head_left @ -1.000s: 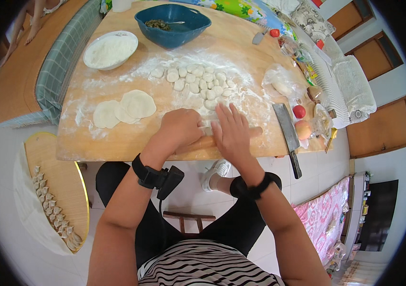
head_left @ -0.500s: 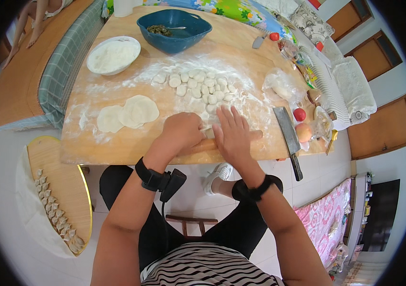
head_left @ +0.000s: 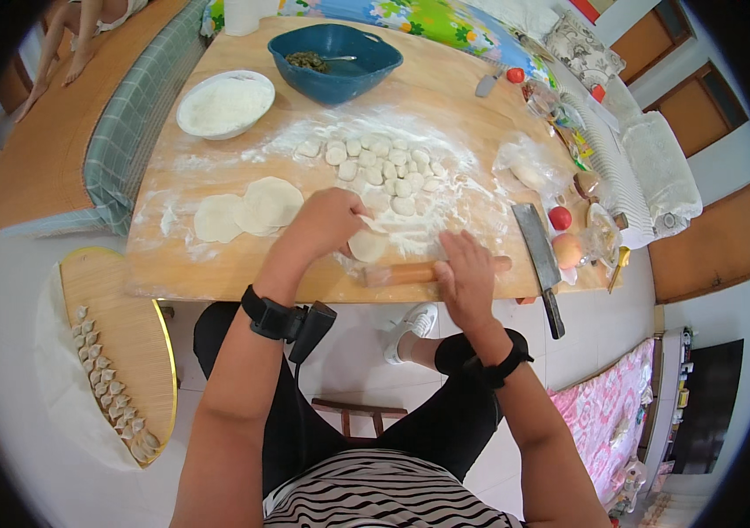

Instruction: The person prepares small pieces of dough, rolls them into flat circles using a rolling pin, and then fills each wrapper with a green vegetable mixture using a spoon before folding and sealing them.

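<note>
My left hand [head_left: 325, 223] is closed, its fingertips pinching the far edge of a small round dough wrapper [head_left: 368, 245] on the floured board. A wooden rolling pin [head_left: 414, 272] lies just to the right of that wrapper, near the front edge. My right hand [head_left: 470, 275] rests over the pin's right half, fingers stretched out past it. Beyond the hands sits a cluster of small dough pieces [head_left: 384, 165] in scattered flour. To the left of my left hand, several rolled wrappers [head_left: 267, 204] overlap flat on the board.
A white bowl of flour [head_left: 225, 104] and a blue bowl [head_left: 340, 63] with filling and a spoon stand at the back. A cleaver [head_left: 537, 246] lies at the right, its handle over the edge. At lower left, a low wooden board [head_left: 133, 308] bears rows of dumplings.
My left hand has left the rolling pin and pinches the wrapper, now uncovered. My right hand has shifted right with the pin, and the view has shifted slightly.
</note>
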### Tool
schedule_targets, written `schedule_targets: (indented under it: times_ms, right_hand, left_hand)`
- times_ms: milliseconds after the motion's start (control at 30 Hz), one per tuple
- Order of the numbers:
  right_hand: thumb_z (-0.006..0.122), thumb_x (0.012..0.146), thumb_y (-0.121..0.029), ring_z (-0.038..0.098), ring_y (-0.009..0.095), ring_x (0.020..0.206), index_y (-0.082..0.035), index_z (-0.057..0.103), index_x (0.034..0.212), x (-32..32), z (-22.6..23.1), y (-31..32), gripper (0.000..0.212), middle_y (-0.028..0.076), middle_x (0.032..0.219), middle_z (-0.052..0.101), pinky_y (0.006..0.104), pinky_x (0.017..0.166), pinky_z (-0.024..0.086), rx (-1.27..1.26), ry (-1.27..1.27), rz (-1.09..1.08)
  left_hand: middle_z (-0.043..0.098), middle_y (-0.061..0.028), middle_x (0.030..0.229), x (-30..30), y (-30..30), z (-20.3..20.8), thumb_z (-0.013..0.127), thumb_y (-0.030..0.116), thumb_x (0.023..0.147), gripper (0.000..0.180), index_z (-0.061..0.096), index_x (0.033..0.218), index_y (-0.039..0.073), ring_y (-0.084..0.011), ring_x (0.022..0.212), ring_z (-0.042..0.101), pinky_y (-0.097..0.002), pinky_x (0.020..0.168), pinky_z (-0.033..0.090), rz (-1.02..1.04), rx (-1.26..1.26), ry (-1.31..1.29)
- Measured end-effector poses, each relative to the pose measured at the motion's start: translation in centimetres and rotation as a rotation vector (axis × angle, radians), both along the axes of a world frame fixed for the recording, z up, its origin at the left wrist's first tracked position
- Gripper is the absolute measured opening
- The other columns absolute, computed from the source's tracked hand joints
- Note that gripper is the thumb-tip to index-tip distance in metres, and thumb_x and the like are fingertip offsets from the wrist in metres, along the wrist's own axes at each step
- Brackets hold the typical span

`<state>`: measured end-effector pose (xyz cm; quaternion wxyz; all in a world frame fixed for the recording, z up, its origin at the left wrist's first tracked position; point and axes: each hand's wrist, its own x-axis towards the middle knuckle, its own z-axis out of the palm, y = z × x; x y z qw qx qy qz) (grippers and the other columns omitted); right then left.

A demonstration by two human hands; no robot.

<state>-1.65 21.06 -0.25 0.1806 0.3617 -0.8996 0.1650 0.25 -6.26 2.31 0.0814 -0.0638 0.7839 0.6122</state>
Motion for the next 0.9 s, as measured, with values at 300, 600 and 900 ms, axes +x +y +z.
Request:
schedule_targets:
  times_ms: [300,600,900]
  right_hand:
    - [0.057,0.088,-0.024,0.054,0.03,0.109,-0.009,0.061,0.112,-1.2,-0.2,-0.2,0.029,0.009,0.112,0.061,0.0421,0.092,0.038,-0.091,0.04,-0.003]
    - [0.059,0.087,-0.024,0.056,0.028,0.103,-0.009,0.064,0.106,-1.2,0.0,-0.2,0.025,0.008,0.108,0.063,0.0404,0.088,0.039,-0.15,0.042,0.035]
    - [0.058,0.086,-0.023,0.052,0.031,0.084,-0.007,0.056,0.081,-1.6,-1.0,0.6,0.017,0.011,0.087,0.056,0.0423,0.076,0.039,-0.221,0.017,-0.02]
  left_hand:
    - [0.058,-0.012,0.123,0.9,-5.7,-0.3,0.058,0.006,0.076,0.045,0.059,0.12,0.012,-0.0317,0.117,0.05,-0.0388,0.097,0.043,0.512,-0.903,0.268]
    - [0.054,-0.0163,0.11,-3.4,0.0,-2.7,0.054,0.001,0.078,0.031,0.059,0.109,0.002,-0.034,0.108,0.052,-0.0416,0.089,0.047,0.169,-0.958,0.327]
    - [0.048,-0.0158,0.128,2.3,3.5,0.1,0.065,0.028,0.083,0.045,0.054,0.121,0.006,-0.0329,0.124,0.044,-0.0426,0.098,0.041,-0.013,-0.997,0.2]
